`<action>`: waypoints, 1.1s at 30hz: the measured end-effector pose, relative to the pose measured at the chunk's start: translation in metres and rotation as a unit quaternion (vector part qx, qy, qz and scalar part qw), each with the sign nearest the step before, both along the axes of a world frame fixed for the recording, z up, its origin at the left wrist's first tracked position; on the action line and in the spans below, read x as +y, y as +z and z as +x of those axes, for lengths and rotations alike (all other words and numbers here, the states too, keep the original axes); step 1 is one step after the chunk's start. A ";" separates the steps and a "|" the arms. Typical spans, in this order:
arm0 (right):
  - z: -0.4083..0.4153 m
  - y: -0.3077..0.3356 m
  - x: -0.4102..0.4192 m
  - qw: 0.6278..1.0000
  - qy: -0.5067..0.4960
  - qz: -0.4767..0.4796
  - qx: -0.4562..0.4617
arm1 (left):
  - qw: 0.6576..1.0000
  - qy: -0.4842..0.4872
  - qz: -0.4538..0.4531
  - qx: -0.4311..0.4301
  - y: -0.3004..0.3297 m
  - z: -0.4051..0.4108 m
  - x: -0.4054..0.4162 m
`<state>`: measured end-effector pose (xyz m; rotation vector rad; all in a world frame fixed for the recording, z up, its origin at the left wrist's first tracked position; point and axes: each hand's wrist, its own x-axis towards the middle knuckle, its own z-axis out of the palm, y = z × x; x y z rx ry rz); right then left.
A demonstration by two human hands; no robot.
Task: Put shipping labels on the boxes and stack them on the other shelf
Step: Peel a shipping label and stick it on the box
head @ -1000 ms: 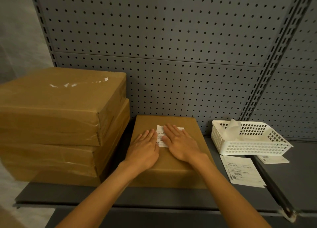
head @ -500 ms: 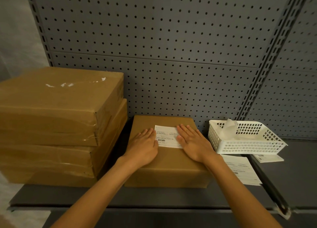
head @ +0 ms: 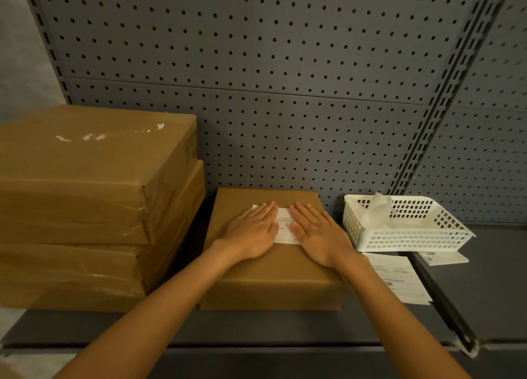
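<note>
My left hand (head: 252, 233) and right hand (head: 318, 234) lie flat, fingers straight and together, palms down on the white shipping label (head: 285, 229). Neither hand grips anything; both simply press. The label is a white rectangle with small dark printed lines; only a strip of it shows between my hands, plus a corner past my left fingertips. It lies on top of the brown cardboard box (head: 273, 276), which sits directly under my palms on the dark shelf (head: 256, 328). Just left of my left hand stands a stack of larger brown boxes (head: 85, 207) wrapped in clear film, close beside the small box. To the right of my right wrist lie more label sheets (head: 399, 279) on the shelf. Beyond them sits a white plastic basket (head: 405, 236) holding crumpled backing paper (head: 379, 210).
</note>
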<state>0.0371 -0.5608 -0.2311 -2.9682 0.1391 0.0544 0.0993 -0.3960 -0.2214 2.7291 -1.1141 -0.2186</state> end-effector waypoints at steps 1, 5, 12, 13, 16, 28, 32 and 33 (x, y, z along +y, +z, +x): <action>0.000 0.000 0.000 1.000 0.000 -0.001 -0.002 | 1.000 0.004 0.000 -0.001 -0.001 0.002 0.002; -0.001 0.000 0.000 1.000 0.001 0.002 -0.003 | 0.999 0.040 -0.008 -0.009 -0.004 0.008 0.015; -0.002 0.003 0.002 1.000 0.002 0.007 0.004 | 0.997 0.073 -0.007 -0.016 -0.006 0.012 0.025; -0.002 0.005 0.002 1.000 -0.003 0.007 0.009 | 0.997 0.074 -0.010 -0.019 -0.006 0.012 0.024; 0.006 0.013 0.013 0.999 -0.026 -0.025 0.010 | 0.997 0.077 -0.018 -0.020 -0.008 0.014 0.025; 0.010 0.006 0.022 1.000 0.025 0.012 -0.004 | 0.996 0.082 -0.017 -0.018 -0.009 0.015 0.025; 0.007 0.004 0.020 1.000 0.009 0.005 -0.004 | 0.996 0.085 -0.017 -0.016 -0.009 0.014 0.024; 0.007 0.005 0.022 1.000 0.003 0.005 -0.008 | 0.996 0.087 -0.017 -0.016 -0.009 0.014 0.024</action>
